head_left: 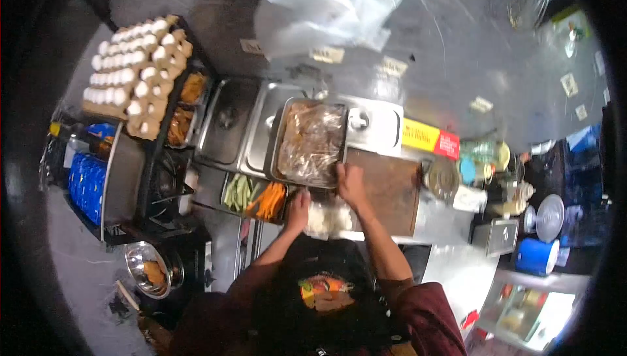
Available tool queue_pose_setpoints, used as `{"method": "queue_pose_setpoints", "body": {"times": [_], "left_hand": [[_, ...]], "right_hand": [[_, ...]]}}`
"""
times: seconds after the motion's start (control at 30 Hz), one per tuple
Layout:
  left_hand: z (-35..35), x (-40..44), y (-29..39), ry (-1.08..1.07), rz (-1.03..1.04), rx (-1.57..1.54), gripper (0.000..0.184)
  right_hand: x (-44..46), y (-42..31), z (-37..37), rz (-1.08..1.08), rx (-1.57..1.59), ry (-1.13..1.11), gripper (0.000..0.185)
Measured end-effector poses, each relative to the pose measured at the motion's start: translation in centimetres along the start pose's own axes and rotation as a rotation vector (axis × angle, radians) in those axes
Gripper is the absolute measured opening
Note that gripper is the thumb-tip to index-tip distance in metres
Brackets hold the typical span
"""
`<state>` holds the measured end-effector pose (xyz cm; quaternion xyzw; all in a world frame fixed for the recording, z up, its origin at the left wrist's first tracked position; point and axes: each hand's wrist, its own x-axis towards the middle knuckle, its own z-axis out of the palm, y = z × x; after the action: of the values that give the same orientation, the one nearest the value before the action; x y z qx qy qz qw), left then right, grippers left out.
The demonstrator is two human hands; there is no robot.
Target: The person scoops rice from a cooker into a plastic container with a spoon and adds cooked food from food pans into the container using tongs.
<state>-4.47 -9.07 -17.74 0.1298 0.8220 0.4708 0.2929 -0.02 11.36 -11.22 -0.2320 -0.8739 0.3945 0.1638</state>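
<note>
A rectangular metal pan (277, 140) sits over the steel counter inserts, its brown contents (310, 139) under clear, wrinkled plastic wrap. My right hand (351, 185) is closed on the pan's near right corner. At the middle of the near edge, my left hand (299, 208) is also closed against the pan, its fingertips partly hidden. Just below the pan, between my hands, lies a clear container of white food (328, 219), blurred. Left of my left hand are cut orange sticks (268, 200) and pale green sticks (240, 193) in a metal container.
Egg cartons (157, 104) stand at the far left, above a steel bowl (151, 270). Steel lids (225, 117) lie left of the pan. A brown board (385, 189), a yellow and red box (428, 139) and jars (441, 181) are on the right. A plastic bag (326, 13) lies behind.
</note>
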Motion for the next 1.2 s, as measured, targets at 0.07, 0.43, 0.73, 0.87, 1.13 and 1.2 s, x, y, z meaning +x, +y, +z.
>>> {"method": "queue_pose_setpoints", "body": {"times": [0.07, 0.43, 0.73, 0.87, 1.13, 1.2], "left_hand": [[0.3, 1.1, -3.8, -0.035, 0.127, 0.271, 0.046], [-9.7, 11.4, 11.0, 0.347, 0.488, 0.460, 0.026], [-9.0, 17.7, 12.2, 0.424, 0.217, 0.906, 0.030], [-9.4, 17.5, 13.1, 0.367, 0.105, 0.848, 0.026], [4.4, 15.1, 24.1, 0.066, 0.897, 0.724, 0.027], [5.9, 17.6, 24.1, 0.018, 0.886, 0.845, 0.026]], "right_hand": [[-4.1, -2.5, -4.5, 0.242, 0.051, 0.070, 0.037], [-32.3, 2.6, -17.5, 0.729, 0.132, 0.578, 0.042], [-41.5, 10.3, -19.3, 0.886, 0.338, 0.821, 0.039], [-41.7, 12.0, -21.0, 0.889, 0.432, 0.746, 0.039], [-35.9, 14.4, -24.6, 0.651, 0.149, 0.339, 0.041], [-34.2, 15.7, -24.4, 0.531, 0.060, 0.191, 0.037]]}}
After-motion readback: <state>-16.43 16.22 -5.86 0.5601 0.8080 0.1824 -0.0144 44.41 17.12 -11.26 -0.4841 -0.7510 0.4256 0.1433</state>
